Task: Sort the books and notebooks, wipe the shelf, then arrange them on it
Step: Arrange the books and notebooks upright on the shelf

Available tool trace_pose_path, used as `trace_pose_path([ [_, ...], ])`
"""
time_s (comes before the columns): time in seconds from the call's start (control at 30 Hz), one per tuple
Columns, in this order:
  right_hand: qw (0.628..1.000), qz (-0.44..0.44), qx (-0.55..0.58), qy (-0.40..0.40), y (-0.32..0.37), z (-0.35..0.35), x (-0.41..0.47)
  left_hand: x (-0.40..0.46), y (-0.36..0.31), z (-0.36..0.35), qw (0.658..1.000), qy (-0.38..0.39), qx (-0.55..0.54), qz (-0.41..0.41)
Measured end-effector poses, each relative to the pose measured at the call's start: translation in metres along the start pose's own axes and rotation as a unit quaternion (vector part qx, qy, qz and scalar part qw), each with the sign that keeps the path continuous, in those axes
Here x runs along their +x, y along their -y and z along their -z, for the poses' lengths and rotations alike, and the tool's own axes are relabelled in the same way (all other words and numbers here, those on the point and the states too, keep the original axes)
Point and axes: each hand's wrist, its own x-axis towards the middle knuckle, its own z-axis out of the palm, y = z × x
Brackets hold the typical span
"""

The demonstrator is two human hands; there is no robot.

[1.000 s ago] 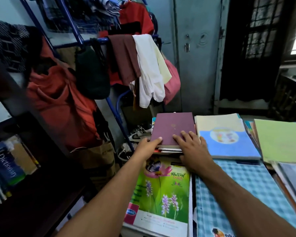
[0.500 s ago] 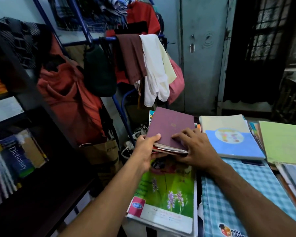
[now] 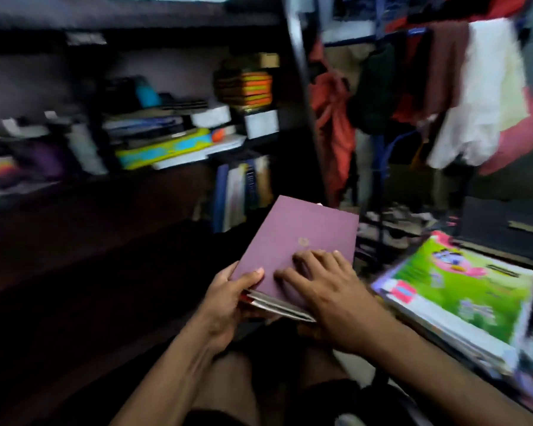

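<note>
**Desk:** What do the hands have?

**Photographer:** A person carries a small stack of notebooks, topped by a maroon book [image 3: 299, 241], in mid-air over their knees. The left hand [image 3: 228, 302] curls round the stack's near-left corner, thumb on the cover, fingers beneath. The right hand [image 3: 323, 290] lies flat on the cover with fingers straight, pressing the stack down; whether its thumb hooks under the edge cannot be told

**Desk:** Where does the stack lie against the shelf?

**Photographer:** Its long axis runs from the hands away and slightly right, the far edge aimed at the dark shelf unit [image 3: 302, 118]. The lower shelf board [image 3: 90, 229] opens to the left and far side, bare where it shows, with upright books [image 3: 243, 192] at its right end. The shelf above holds piled books [image 3: 166, 146], blurred

**Desk:** Room to move?

**Photographer:** The left hand is nearer the shelf. The likely path is left and forward, clear of the upright post. The green-covered notebook pile [image 3: 462, 290] sits well apart at right, beside hanging clothes [image 3: 474, 93]
</note>
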Motion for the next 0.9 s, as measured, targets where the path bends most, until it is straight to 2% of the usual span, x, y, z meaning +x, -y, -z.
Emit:
trace_pose_path([
  [0.13, 0.993, 0.104, 0.060, -0.010, 0.102, -0.039, 0.066, -0.053, -0.014, 0.116, 0.989, -0.143, 0.026, -0.032],
  [0.3, 0.976, 0.170, 0.098, 0.095, 0.172, -0.077, 0.136, -0.075, -0.005, 0.205, 0.965, -0.260, 0.026, -0.003],
  [0.43, 0.961, 0.194, 0.128, 0.146, 0.197, -0.094, 0.153, -0.085, 0.010, 0.230, 0.949, -0.306, 0.067, 0.031],
  [0.5, 0.962, 0.190, 0.134, 0.146, 0.197, -0.103, 0.154, -0.083, 0.012, 0.230, 0.936, -0.326, 0.126, 0.044],
  [0.6, 0.964, 0.175, 0.128, 0.156, 0.187, -0.104, 0.152, -0.074, 0.012, 0.225, 0.885, -0.363, 0.286, 0.057],
  [0.7, 0.963, 0.158, 0.117, 0.183, 0.169, -0.101, 0.149, -0.067, 0.015, 0.210, 0.801, -0.351, 0.470, 0.124],
  [0.77, 0.964, 0.171, 0.082, 0.187, 0.164, -0.101, 0.145, -0.069, 0.016, 0.200, 0.746, -0.353, 0.547, 0.140],
  [0.83, 0.965, 0.173, 0.075, 0.182, 0.166, -0.103, 0.143, -0.071, 0.021, 0.197, 0.694, -0.368, 0.608, 0.114],
  [0.9, 0.961, 0.160, 0.108, 0.199, 0.170, -0.103, 0.144, -0.071, 0.024, 0.196, 0.679, -0.377, 0.625, 0.085],
])
